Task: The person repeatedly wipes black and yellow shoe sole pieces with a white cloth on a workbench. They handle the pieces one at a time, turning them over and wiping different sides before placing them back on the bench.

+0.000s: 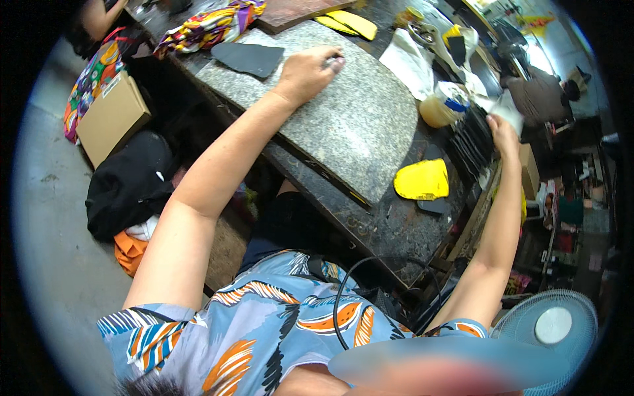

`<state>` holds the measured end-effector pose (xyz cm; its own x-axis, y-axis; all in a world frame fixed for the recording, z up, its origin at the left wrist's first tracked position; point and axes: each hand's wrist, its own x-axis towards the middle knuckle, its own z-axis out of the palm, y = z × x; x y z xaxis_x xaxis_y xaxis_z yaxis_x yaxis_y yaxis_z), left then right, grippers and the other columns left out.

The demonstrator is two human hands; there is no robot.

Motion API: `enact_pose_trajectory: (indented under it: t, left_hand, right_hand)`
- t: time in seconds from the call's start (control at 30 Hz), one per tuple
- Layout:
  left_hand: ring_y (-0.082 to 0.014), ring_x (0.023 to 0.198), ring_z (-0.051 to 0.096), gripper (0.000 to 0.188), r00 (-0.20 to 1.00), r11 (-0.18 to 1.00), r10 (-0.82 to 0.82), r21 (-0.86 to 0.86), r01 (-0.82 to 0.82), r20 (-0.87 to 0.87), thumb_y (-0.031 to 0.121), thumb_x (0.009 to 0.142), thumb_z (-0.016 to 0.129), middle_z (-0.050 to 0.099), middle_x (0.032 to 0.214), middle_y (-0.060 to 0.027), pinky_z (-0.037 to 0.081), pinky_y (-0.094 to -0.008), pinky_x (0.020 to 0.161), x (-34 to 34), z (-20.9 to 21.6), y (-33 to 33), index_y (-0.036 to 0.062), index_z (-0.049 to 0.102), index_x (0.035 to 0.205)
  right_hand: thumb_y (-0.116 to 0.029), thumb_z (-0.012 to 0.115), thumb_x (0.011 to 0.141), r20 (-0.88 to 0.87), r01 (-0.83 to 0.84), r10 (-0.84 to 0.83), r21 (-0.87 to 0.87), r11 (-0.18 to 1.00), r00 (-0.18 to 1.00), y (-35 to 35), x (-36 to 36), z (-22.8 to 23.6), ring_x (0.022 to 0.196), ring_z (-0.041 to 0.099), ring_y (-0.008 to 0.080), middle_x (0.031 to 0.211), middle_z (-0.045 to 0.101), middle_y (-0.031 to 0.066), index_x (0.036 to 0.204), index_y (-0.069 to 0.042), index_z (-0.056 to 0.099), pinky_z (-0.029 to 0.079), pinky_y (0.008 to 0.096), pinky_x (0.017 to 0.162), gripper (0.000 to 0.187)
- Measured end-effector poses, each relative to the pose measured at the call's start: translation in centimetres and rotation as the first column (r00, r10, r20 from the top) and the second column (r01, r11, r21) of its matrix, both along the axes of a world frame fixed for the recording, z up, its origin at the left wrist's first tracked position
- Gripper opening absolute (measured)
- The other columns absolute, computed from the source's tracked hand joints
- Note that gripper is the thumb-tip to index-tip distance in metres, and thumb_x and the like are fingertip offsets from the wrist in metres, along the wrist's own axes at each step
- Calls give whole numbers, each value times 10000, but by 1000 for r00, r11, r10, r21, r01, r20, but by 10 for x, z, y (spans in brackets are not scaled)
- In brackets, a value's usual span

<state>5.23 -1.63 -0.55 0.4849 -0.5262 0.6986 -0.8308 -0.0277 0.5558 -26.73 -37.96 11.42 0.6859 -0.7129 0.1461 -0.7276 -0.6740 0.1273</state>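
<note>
Slab, presumably a firm working surface, lies on the bench beneath the curled left hand; right hand, well apart, at a blurred white item; both grips unclear.

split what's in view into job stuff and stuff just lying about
Likely in use:
- speckled stone slab, under the left hand
- stack of dark flat pieces, by the right hand

Apparently lying about:
- cardboard box
- purple-and-yellow cloth

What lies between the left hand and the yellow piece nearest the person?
Between the left hand and that yellow piece, the head view shows mostly the bare speckled slab.
</note>
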Motion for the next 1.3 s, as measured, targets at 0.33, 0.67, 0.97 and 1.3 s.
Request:
enact_pose_trajectory:
  t: [0.33, 0.67, 0.97, 1.3]
  left_hand:
    - [-280, 899, 662, 210, 985, 986, 84, 133, -105, 154, 303, 874, 635, 693, 925, -86, 529, -408, 770, -10, 8, -2, 106, 680, 935]
    - [-288, 898, 643, 156, 992, 992, 87, 79, -94, 94, 210, 834, 643, 671, 880, -93, 527, -414, 784, 0, 6, -3, 73, 662, 906]
    - [-286, 936, 644, 177, 993, 988, 68, 129, -80, 98, 190, 831, 652, 681, 931, -100, 529, -408, 816, -2, 3, -5, 66, 675, 955]
    - [-374, 1083, 624, 561, 934, 999, 28, 46, -12, -356, 491, 952, 524, 656, 1107, -241, 491, -405, 921, 18, -5, -14, 41, 542, 1286]
  right_hand:
    - [-363, 633, 917, 366, -546, 630, -314, 777, 685, 94, 144, 20, 1052, 655, 296, 1104, 699, 124, 1232, -196, 657, 491, 389, 915, 357]
    - [-413, 723, 817, 492, -26, 77, -111, 994, 867, 152, 308, -111, 1426, 257, 412, 1496, 388, 188, 1463, -259, 393, 236, 619, 1121, 742]
    - [-236, 609, 888, 444, -5, -66, 156, 988, 893, 136, 307, -117, 1147, 611, 345, 1191, 671, 125, 1323, -214, 567, 463, 497, 959, 438]
    - [-134, 634, 853, 873, -572, 376, -144, 808, 310, 209, 303, -116, 757, 678, 275, 883, 677, 98, 1147, -155, 560, 532, 372, 679, 304]
